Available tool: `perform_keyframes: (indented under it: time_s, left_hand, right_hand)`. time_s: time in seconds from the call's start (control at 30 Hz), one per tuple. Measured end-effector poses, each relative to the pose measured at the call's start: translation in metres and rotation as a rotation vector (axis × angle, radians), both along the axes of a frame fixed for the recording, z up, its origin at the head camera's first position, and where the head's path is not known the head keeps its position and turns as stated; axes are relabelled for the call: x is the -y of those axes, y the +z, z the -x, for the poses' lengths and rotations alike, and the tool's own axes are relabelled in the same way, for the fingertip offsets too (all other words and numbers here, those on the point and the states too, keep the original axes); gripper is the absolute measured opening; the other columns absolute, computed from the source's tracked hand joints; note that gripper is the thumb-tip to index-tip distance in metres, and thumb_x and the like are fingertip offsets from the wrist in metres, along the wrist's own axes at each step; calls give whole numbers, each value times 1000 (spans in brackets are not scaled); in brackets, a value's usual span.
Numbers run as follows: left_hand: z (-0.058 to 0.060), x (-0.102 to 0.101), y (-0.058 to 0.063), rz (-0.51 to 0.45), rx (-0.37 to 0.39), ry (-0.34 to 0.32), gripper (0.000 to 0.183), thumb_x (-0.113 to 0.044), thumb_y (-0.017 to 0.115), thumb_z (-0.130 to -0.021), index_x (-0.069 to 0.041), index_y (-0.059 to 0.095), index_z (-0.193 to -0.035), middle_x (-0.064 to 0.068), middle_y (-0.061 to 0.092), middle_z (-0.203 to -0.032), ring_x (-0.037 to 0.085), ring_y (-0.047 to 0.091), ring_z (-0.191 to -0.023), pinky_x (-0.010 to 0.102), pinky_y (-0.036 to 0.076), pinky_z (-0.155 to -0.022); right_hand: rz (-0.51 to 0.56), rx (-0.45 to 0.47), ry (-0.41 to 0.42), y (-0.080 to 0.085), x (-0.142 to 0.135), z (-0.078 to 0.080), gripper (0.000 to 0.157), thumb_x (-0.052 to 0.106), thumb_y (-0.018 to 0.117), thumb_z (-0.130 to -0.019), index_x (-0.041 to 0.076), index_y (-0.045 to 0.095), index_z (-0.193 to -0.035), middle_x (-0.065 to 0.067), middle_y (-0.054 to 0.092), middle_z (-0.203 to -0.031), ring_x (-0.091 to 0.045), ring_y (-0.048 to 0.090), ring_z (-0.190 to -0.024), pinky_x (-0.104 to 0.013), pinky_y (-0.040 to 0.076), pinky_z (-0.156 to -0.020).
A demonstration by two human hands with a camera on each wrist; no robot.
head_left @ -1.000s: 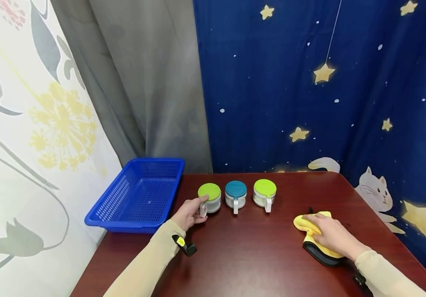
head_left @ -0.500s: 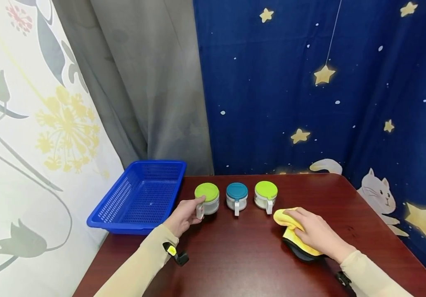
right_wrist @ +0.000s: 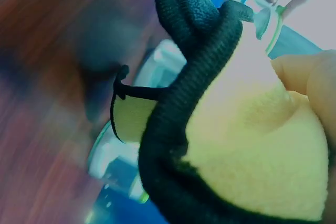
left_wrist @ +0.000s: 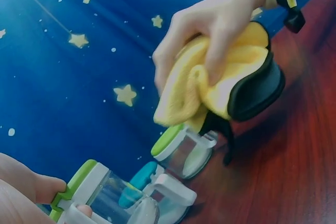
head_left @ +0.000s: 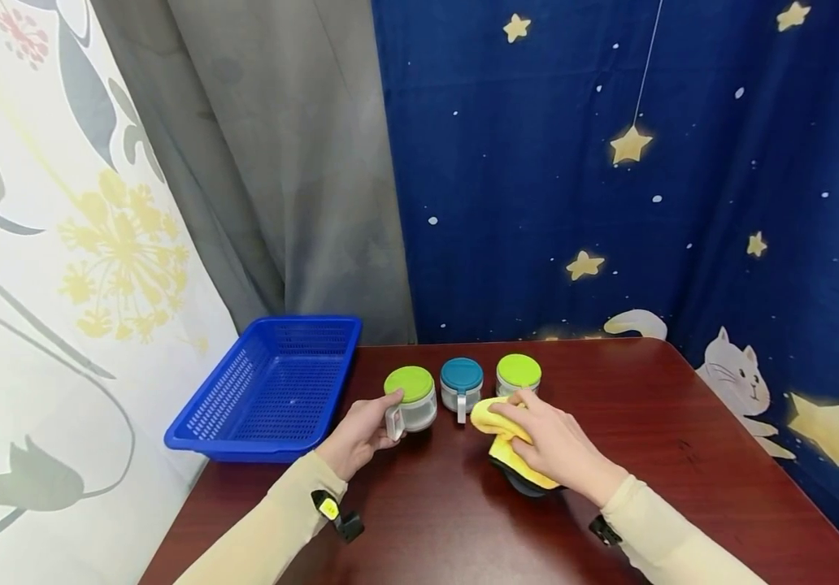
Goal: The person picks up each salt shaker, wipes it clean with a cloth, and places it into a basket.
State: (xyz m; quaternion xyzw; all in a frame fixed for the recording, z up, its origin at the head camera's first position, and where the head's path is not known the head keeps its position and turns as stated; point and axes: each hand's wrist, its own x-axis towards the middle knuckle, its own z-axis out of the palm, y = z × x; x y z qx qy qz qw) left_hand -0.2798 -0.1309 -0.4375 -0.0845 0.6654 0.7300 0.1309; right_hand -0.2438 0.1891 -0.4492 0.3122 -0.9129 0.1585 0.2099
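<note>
My left hand [head_left: 361, 431] grips the white handle of a clear seasoning jar [head_left: 418, 416] with a green lid, thumb up by the lid's edge. In the left wrist view this jar [left_wrist: 113, 195] appears close up and tilted by the camera angle. A folded yellow cloth [head_left: 496, 418] with a dark grey back and black edging is pinched in my right hand [head_left: 562, 443], held over the table to the right of that jar. A teal-lidded jar [head_left: 462, 375] stands between the gripped jar and another green-lidded jar [head_left: 519, 370], whose handle the cloth and right hand hide in the head view.
A blue perforated plastic basket [head_left: 352, 357] stands at the left of the dark red wooden table [head_left: 646, 390]. Behind the table hang a grey curtain [head_left: 317, 179] and a navy star-patterned curtain [head_left: 522, 162].
My right hand has carried the cloth leftward from the table's right side to in front of the jars. The left hand has drawn its jar slightly nearer to me, away from the row.
</note>
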Motion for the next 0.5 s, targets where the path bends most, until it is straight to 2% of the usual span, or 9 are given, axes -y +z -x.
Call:
perform_keyframes:
  time_s: [0.13,0.27,0.5]
  left_hand:
    - [-7,-3,3,-5,-13,-12,36,-33,66,-97,2,59,-101,2,54,-69,18,60,-60,30,52,-63]
    - [-12,-9,7,-14,-27,-34,35,-32,65,-97,2,61,-102,2,54,-69,16,59,-60,27,51,-61]
    - [-18,-13,11,-6,-36,-43,41,-36,65,-97,4,66,-109,9,68,-81,15,64,-63,26,53,-62]
  right_hand:
    - [14,-28,48,5,23,1,53,17,78,-81,27,64,-131,9,51,-115,-7,54,-82,-25,49,-61]
    - [42,-67,104,10,43,3,55,18,78,-80,24,62,-133,10,55,-114,-8,55,-83,-26,52,-65]
    - [108,-147,147,16,69,1,58,20,78,-82,25,59,-136,11,53,-110,-6,52,-81,-24,51,-68]
